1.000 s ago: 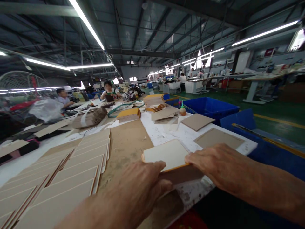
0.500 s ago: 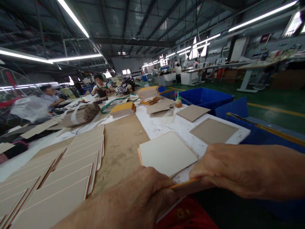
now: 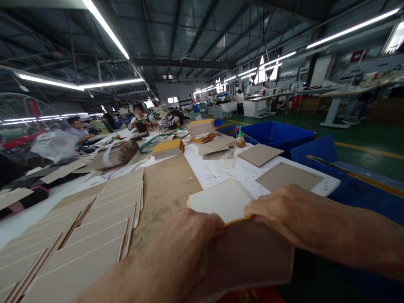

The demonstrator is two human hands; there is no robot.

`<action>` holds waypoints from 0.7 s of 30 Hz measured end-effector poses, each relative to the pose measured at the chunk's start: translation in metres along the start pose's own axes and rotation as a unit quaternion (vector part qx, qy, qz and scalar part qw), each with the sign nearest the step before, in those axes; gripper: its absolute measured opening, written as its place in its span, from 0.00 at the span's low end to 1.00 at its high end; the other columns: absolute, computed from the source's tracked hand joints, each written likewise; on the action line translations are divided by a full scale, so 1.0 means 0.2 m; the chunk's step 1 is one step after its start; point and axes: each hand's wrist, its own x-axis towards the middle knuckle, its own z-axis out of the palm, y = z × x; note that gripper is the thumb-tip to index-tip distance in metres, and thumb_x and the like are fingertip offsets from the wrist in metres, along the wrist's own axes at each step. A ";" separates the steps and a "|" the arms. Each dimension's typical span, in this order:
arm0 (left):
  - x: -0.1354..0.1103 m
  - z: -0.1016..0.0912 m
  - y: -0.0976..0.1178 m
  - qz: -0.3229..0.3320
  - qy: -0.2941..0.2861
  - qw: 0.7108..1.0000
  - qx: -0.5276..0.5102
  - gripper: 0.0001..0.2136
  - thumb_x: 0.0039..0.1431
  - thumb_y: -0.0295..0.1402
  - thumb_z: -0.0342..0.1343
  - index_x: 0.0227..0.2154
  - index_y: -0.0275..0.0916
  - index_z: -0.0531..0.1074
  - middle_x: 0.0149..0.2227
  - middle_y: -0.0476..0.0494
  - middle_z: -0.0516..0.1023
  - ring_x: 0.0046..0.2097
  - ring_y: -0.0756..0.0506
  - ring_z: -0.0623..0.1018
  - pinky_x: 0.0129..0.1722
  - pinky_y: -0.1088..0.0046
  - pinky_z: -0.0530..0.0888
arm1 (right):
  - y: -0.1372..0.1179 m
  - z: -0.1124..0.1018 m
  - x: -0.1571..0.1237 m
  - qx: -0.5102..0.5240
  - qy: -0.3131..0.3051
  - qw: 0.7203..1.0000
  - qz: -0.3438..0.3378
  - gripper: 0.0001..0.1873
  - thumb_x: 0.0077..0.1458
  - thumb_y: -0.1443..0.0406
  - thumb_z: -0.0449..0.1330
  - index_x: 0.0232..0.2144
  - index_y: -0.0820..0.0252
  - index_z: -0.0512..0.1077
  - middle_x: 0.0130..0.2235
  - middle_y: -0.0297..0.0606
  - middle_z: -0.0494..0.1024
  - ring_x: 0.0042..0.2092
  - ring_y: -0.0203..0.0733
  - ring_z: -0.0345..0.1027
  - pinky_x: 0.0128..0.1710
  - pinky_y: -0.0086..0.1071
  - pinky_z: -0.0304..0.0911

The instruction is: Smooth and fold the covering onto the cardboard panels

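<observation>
Between my two hands a brown board panel [image 3: 252,252] with an orange top edge is held tilted, its broad face towards me. My left hand [image 3: 189,240] is closed on the panel's upper left part. Closed on its upper right corner is my right hand [image 3: 277,210]. Just behind the panel lies a stack of cream-white panels [image 3: 217,198] with orange edges, partly covered by my hands. To the left, rows of overlapping grey-beige panels [image 3: 91,240] are spread over the table.
A brown board [image 3: 167,185] lies along the white table [image 3: 202,168]. Farther off are a yellow-topped stack [image 3: 167,147], a glue bottle [image 3: 240,139] and flat grey boards [image 3: 260,154]. Blue bins [image 3: 277,132] stand at the right. A co-worker [image 3: 140,120] sits across the table.
Both hands have raised the panel and turned its brown face towards me. It now covers the near part of the white stack. The camera view has shifted slightly.
</observation>
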 end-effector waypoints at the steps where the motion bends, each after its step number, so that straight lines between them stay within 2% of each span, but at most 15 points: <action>1: 0.01 -0.02 0.00 0.001 -0.026 0.999 0.019 0.12 0.55 0.35 0.45 0.25 0.41 0.72 0.24 0.48 0.72 0.27 0.49 0.69 0.25 0.74 0.59 | 0.01 0.00 0.01 0.020 -0.004 1.000 -0.013 0.11 0.54 0.69 0.48 0.31 0.54 0.71 0.28 0.33 0.76 0.31 0.37 0.69 0.28 0.28 0.56; 3: 0.05 -0.05 -0.03 0.023 -0.091 0.996 0.008 0.14 0.57 0.39 0.44 0.26 0.40 0.72 0.23 0.51 0.70 0.26 0.50 0.68 0.23 0.76 0.59 | 0.04 0.01 0.04 0.074 -0.006 0.996 -0.039 0.12 0.56 0.64 0.48 0.30 0.54 0.71 0.28 0.31 0.75 0.32 0.35 0.67 0.29 0.26 0.55; 5: 0.12 -0.05 -0.08 0.061 -0.140 0.986 -0.066 0.15 0.56 0.41 0.44 0.31 0.39 0.72 0.25 0.52 0.70 0.25 0.52 0.66 0.23 0.77 0.59 | 0.07 0.02 0.08 0.130 -0.011 0.990 -0.045 0.11 0.55 0.62 0.50 0.29 0.56 0.72 0.27 0.29 0.73 0.31 0.33 0.65 0.28 0.25 0.54; 9: 0.26 0.02 -0.19 0.072 -0.166 0.968 -0.174 0.14 0.57 0.39 0.44 0.29 0.36 0.71 0.24 0.52 0.68 0.24 0.53 0.64 0.23 0.79 0.61 | 0.17 0.06 0.16 0.229 -0.049 0.972 -0.009 0.13 0.53 0.61 0.51 0.26 0.61 0.72 0.22 0.28 0.68 0.27 0.30 0.60 0.24 0.24 0.51; 11: 0.31 0.06 -0.24 0.054 -0.178 0.961 -0.205 0.13 0.56 0.40 0.46 0.27 0.36 0.70 0.23 0.52 0.67 0.24 0.54 0.64 0.22 0.80 0.61 | 0.23 0.09 0.20 0.281 -0.101 0.954 0.007 0.15 0.53 0.59 0.50 0.28 0.62 0.73 0.22 0.29 0.66 0.26 0.31 0.59 0.24 0.24 0.52; 14: 0.35 0.10 -0.32 0.039 -0.188 0.954 -0.229 0.13 0.55 0.41 0.47 0.26 0.36 0.69 0.23 0.53 0.66 0.25 0.54 0.64 0.22 0.81 0.61 | 0.31 0.14 0.22 0.363 -0.201 0.909 0.034 0.15 0.52 0.59 0.49 0.34 0.63 0.72 0.24 0.31 0.67 0.25 0.31 0.60 0.23 0.24 0.56; 15: 0.36 0.11 -0.34 0.034 -0.191 0.953 -0.232 0.13 0.55 0.41 0.47 0.27 0.36 0.69 0.23 0.53 0.66 0.25 0.54 0.64 0.22 0.81 0.60 | 0.32 0.15 0.23 0.371 -0.219 0.902 0.040 0.15 0.52 0.60 0.49 0.35 0.63 0.71 0.25 0.31 0.67 0.25 0.31 0.61 0.23 0.24 0.57; 16: 0.37 0.12 -0.35 0.031 -0.192 0.952 -0.235 0.14 0.55 0.41 0.47 0.27 0.36 0.70 0.23 0.53 0.66 0.24 0.54 0.64 0.22 0.80 0.60 | 0.32 0.16 0.23 0.358 -0.215 0.908 0.042 0.15 0.52 0.60 0.49 0.35 0.63 0.71 0.26 0.33 0.68 0.25 0.32 0.62 0.23 0.25 0.57; 17: 0.38 0.12 -0.37 0.030 -0.191 0.952 -0.238 0.13 0.55 0.41 0.48 0.27 0.36 0.70 0.23 0.53 0.66 0.24 0.54 0.64 0.22 0.80 0.60 | 0.32 0.17 0.24 0.323 -0.192 0.926 0.037 0.14 0.53 0.61 0.48 0.34 0.63 0.71 0.27 0.34 0.68 0.27 0.33 0.63 0.25 0.26 0.58; 19: 0.41 0.14 -0.40 0.030 -0.177 0.953 -0.245 0.13 0.54 0.41 0.49 0.25 0.35 0.69 0.22 0.53 0.65 0.24 0.54 0.62 0.22 0.80 0.59 | 0.30 0.20 0.27 0.217 -0.124 0.968 0.012 0.14 0.54 0.62 0.47 0.31 0.62 0.71 0.29 0.36 0.70 0.31 0.35 0.64 0.30 0.28 0.59; 21: 0.44 0.16 -0.44 0.029 -0.166 0.952 -0.257 0.13 0.54 0.41 0.50 0.24 0.36 0.69 0.21 0.54 0.64 0.23 0.55 0.61 0.22 0.80 0.58 | 0.30 0.23 0.29 0.135 -0.076 0.988 -0.003 0.14 0.55 0.63 0.45 0.29 0.60 0.70 0.30 0.37 0.71 0.34 0.38 0.64 0.34 0.30 0.57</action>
